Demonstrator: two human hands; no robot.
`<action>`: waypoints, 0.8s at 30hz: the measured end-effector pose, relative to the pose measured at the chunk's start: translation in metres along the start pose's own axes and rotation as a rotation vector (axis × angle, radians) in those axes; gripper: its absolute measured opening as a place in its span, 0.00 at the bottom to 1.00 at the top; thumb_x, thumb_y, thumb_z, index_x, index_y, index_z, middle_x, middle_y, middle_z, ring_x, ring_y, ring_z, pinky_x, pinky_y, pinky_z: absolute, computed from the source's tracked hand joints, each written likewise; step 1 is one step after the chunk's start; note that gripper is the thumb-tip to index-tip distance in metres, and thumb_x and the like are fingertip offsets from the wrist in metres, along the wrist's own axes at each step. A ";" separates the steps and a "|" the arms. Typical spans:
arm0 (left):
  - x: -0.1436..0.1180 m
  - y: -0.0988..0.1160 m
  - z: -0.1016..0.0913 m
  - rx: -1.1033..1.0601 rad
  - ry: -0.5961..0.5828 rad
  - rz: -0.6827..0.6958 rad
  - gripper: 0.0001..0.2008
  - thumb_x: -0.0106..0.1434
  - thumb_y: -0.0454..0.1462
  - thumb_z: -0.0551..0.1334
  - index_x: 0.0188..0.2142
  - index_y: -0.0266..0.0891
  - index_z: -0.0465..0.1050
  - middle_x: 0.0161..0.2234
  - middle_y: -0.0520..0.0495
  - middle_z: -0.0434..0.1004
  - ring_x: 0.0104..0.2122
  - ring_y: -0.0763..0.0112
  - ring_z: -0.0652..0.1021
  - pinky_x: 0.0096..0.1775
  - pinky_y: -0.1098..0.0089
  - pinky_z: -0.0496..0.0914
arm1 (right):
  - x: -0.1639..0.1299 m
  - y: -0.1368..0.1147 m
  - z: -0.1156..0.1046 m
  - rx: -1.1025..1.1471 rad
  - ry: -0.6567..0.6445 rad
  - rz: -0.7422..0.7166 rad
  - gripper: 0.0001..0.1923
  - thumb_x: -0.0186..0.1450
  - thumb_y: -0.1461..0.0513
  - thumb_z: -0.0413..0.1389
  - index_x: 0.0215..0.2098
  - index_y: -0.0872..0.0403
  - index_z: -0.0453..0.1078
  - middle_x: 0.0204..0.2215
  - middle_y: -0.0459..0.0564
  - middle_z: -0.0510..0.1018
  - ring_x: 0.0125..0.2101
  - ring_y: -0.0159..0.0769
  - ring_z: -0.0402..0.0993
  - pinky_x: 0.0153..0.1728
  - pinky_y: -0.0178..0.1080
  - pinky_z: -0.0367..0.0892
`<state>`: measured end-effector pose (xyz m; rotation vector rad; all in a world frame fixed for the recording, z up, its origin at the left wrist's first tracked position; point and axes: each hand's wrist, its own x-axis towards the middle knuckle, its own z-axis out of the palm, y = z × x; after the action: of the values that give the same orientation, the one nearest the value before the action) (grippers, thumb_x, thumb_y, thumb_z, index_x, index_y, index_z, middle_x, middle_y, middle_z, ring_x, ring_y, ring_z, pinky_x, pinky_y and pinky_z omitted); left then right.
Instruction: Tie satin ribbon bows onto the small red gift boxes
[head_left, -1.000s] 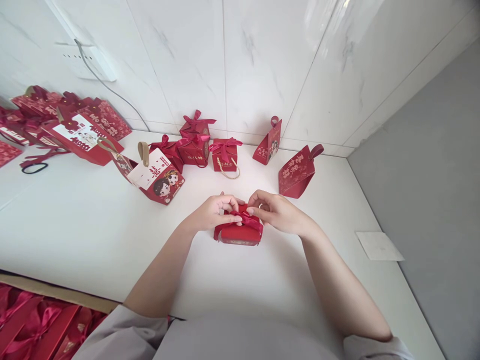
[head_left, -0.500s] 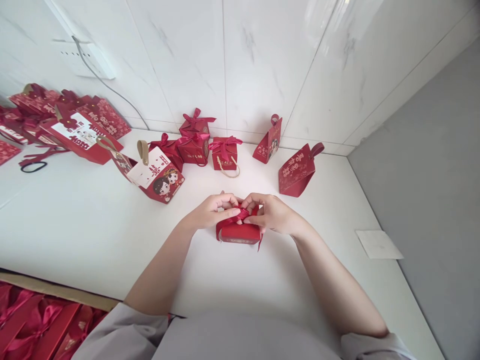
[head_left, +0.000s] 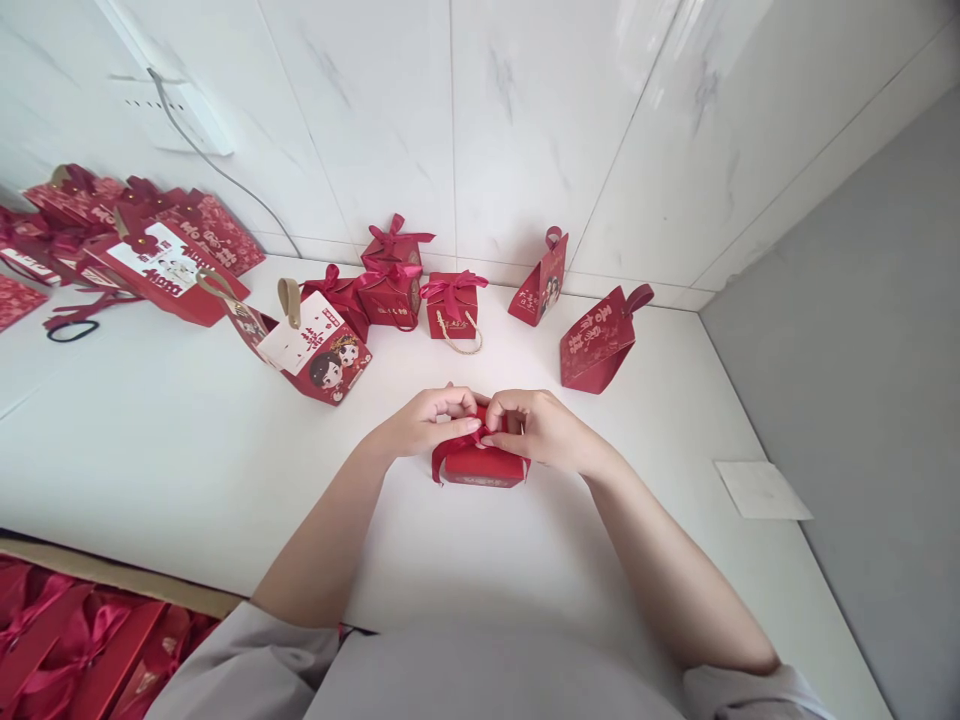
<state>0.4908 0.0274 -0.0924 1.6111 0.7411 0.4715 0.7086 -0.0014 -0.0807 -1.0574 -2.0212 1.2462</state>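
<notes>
Red gift box (head_left: pixel 480 465) sits mid-table (head_left: pixel 187 470), its ribbon (head_left: pixel 461 441) pinched from 9 o'clock by the left hand (head_left: pixel 424 422) and from 3 o'clock by the right hand (head_left: pixel 544 430), finished boxes (head_left: pixel 450 305) at 12 o'clock.

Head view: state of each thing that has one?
left hand: pinching ribbon
right hand: pinching ribbon
small red gift box: upright on table, ribbon partly tied
bowed gift boxes: closed, ribbons tied
cartoon-couple box: lying tilted
handled red bag: leaning, closed
</notes>
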 end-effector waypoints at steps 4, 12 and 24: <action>0.000 -0.001 -0.001 -0.055 -0.026 0.017 0.08 0.65 0.39 0.59 0.36 0.35 0.69 0.50 0.40 0.74 0.42 0.64 0.78 0.46 0.63 0.69 | 0.000 0.001 -0.003 -0.107 -0.019 -0.206 0.06 0.63 0.69 0.55 0.33 0.52 0.71 0.34 0.45 0.76 0.27 0.27 0.69 0.30 0.32 0.64; 0.000 0.002 0.001 -0.089 -0.017 0.002 0.08 0.64 0.40 0.60 0.34 0.35 0.68 0.49 0.41 0.74 0.39 0.67 0.77 0.43 0.65 0.69 | -0.002 0.002 -0.008 -0.291 -0.050 -0.259 0.09 0.65 0.68 0.52 0.36 0.50 0.73 0.38 0.47 0.77 0.30 0.31 0.71 0.32 0.35 0.64; -0.001 0.002 -0.001 0.007 -0.020 -0.013 0.09 0.65 0.41 0.59 0.37 0.36 0.69 0.43 0.45 0.74 0.39 0.68 0.74 0.42 0.68 0.67 | 0.003 0.004 -0.003 -0.033 -0.045 -0.055 0.11 0.62 0.59 0.60 0.43 0.51 0.69 0.34 0.45 0.77 0.30 0.31 0.70 0.31 0.34 0.64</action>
<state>0.4901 0.0277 -0.0901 1.6149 0.7386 0.4433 0.7110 0.0035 -0.0824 -0.9902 -2.0973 1.2229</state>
